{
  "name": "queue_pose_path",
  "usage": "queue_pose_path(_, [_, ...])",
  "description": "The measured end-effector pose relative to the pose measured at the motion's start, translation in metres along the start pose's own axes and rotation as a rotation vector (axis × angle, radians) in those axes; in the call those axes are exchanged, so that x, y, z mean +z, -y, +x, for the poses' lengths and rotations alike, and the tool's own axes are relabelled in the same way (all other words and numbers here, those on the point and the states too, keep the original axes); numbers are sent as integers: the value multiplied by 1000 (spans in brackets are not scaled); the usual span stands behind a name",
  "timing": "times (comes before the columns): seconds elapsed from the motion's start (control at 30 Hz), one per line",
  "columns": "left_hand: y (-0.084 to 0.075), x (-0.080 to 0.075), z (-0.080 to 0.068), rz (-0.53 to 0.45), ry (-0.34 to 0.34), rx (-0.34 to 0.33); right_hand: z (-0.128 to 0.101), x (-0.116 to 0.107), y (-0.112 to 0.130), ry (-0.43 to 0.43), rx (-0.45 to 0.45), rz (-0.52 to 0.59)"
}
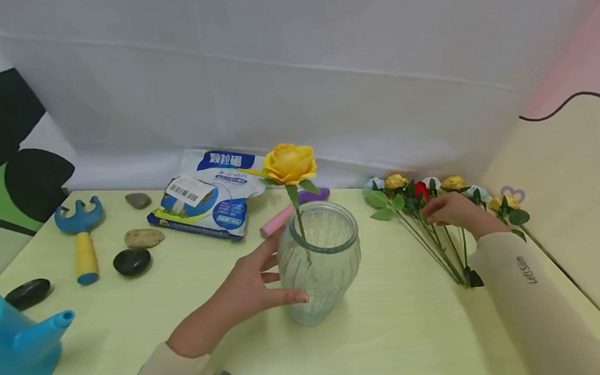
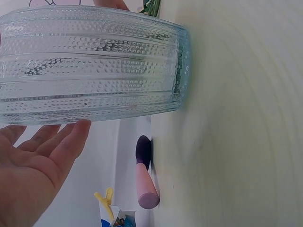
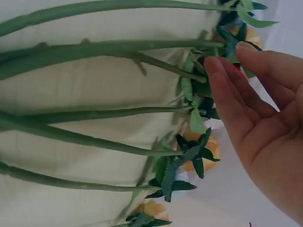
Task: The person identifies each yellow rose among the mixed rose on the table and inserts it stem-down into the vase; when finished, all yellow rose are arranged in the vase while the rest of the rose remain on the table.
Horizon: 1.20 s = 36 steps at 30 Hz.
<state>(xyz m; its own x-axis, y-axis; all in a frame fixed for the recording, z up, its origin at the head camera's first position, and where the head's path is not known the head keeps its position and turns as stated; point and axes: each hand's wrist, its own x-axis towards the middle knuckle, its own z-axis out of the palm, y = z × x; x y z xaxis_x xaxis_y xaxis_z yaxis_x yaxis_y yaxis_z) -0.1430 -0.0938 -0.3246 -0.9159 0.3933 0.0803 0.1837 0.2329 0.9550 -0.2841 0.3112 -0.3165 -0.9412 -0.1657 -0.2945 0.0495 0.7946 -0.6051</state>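
A ribbed clear glass vase (image 1: 324,275) stands on the table with one yellow rose (image 1: 289,164) upright in it, its stem leaning at the left of the rim. My left hand (image 1: 249,284) holds the vase's left side, thumb in front and fingers behind. In the left wrist view the fingertips (image 2: 81,127) are right at the glass. At the right, my right hand (image 1: 457,212) reaches into a row of artificial roses. Its thumb and fingers are a little apart at the head of a red rose (image 1: 421,190), with green stems (image 3: 94,49) lying beside them.
Behind the vase lie a blue and white bag (image 1: 199,202) and a pink and purple handle (image 1: 279,218). At the left are a toy fork (image 1: 85,254), several stones (image 1: 132,262) and a blue watering can (image 1: 15,355). A white cloth (image 1: 325,108) hangs at the back edge.
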Motion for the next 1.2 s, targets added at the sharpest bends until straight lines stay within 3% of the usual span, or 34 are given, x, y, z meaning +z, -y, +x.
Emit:
queue_pose_path(0.27, [1,1,0,0,0,19,8,14,-8,31,-34,-66])
queue_pose_path(0.77, [1,0,-2,-8,-5,9,1,14,-14,-19,-16,72])
queue_pose_path(1.03, [0,1,-1,6,-8,26,-17,9,-4,-40,-69,264])
queue_pose_path(1.2, [1,1,-1,6,-8,40,-28,8,24,-56,-130,486])
